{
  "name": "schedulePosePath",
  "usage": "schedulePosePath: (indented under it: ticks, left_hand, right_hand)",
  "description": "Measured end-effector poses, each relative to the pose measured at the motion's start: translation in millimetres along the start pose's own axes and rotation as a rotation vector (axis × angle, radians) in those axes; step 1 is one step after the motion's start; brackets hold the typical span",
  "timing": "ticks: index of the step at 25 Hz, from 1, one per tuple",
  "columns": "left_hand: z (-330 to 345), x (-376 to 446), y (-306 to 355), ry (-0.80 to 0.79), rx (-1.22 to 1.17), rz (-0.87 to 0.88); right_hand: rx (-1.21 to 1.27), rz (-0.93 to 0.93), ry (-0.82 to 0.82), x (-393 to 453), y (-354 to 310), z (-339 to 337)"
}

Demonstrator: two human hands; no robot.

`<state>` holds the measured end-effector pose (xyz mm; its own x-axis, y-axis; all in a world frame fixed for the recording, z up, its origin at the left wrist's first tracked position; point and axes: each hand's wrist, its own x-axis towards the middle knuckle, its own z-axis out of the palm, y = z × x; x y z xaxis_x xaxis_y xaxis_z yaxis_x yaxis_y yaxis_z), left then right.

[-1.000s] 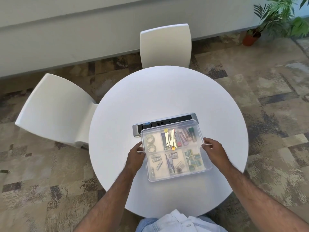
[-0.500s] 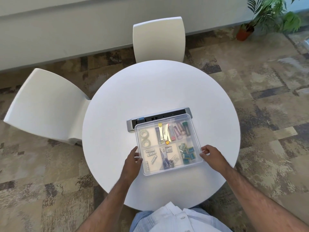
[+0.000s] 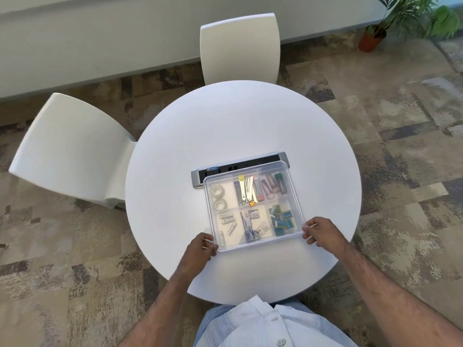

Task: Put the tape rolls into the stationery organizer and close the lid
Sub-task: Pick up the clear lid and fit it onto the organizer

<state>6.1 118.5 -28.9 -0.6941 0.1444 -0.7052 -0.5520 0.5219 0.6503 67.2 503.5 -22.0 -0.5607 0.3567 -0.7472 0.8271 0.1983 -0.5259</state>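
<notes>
A clear plastic stationery organizer [image 3: 295, 189] lies on the round white table, with its clear lid [image 3: 250, 171] on top. Two clear tape rolls [image 3: 218, 198] sit one behind the other in the far-left compartment. Other compartments hold batteries, clips, pens and small green boxes. My left hand [image 3: 200, 249] pinches the organizer's near-left corner. My right hand [image 3: 319, 231] pinches its near-right corner.
A grey power strip [image 3: 225, 169] lies just behind the organizer, touching its far edge. The round table [image 3: 238, 126] has two white chairs, one behind [image 3: 240, 46] and one to the left [image 3: 65, 149]. A potted plant [image 3: 375, 33] stands on the carpet at far right.
Both hands have slid along the organizer's sides from the middle to its near corners. The camera view has shifted slightly; the organizer stays in place.
</notes>
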Motion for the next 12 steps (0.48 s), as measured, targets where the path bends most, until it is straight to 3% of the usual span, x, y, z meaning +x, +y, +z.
schedulePosePath:
  ticks: [8, 12]
  left_hand:
    - [7.4, -1.4, -1.1, 0.018, -0.105, -0.011]
    - [-1.6, 2.8, 3.0, -0.024, -0.152, -0.064]
  right_hand:
    - [-0.027, 0.058, 0.002, 4.9, -2.5, 1.7]
    - [-0.112, -0.006, -0.002, 10.5, -1.6, 2.8]
